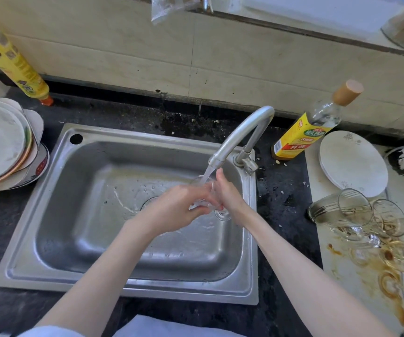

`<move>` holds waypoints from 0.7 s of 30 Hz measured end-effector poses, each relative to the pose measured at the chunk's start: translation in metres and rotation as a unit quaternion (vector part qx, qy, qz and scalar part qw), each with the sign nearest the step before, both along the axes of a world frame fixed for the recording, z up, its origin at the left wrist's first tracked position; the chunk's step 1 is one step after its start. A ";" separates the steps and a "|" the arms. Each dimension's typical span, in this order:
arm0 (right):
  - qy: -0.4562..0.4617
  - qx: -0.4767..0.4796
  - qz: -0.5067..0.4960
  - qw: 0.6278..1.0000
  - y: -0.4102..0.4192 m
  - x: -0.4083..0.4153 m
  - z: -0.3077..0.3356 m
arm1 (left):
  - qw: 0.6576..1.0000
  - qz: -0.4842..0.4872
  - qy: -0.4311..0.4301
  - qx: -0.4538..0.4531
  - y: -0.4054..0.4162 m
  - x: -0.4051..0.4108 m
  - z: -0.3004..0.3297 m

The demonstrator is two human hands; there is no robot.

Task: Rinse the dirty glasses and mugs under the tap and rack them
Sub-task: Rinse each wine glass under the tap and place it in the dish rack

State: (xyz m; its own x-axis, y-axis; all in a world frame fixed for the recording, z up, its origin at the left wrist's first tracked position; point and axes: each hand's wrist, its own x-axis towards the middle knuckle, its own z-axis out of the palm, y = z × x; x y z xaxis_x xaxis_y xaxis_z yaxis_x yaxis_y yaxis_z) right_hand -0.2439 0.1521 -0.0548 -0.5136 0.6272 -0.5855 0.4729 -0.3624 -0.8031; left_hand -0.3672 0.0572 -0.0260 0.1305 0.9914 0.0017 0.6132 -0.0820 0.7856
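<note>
- The left hand [179,205] curls its fingers round a clear glass [204,190], gripping it at the base end; the right hand [227,193] holds the same glass from the other side, fingers wrapped against its wall.
- The glass sits directly under the tap [242,132], tilted, with the water stream [207,173] running onto it above the sink [128,290].
- A round clear foot [222,214] shows just below the right hand — whether it belongs to this glass or to another lying in the basin cannot be told.
- Risk, as I judge it: wet glass in wet hands may slip and crack on the steel basin, or knock the spout, which is close above.
- To the right, the dirty glasses [366,215] lie toppled together on a stained board [342,268] — reaching in carelessly could roll one off or chip it against its neighbours.
- No rack is visible, so the carrying path is unknown.
- Stacked plates [1,147] stand left of the sink; a bottle [312,127] stands behind the tap.
</note>
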 end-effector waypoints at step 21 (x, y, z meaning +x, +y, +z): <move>-0.011 0.061 0.057 0.996 -0.009 -0.001 -0.008 | 0.980 0.114 0.016 -0.161 0.010 -0.001 0.005</move>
State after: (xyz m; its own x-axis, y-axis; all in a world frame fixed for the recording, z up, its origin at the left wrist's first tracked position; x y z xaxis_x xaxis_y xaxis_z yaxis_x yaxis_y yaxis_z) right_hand -0.2444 0.1432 -0.0632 -0.5731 0.6329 -0.5206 0.5235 -0.2061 -0.8267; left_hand -0.3680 0.0672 -0.0212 -0.0987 0.9436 -0.3161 0.6112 0.3082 0.7290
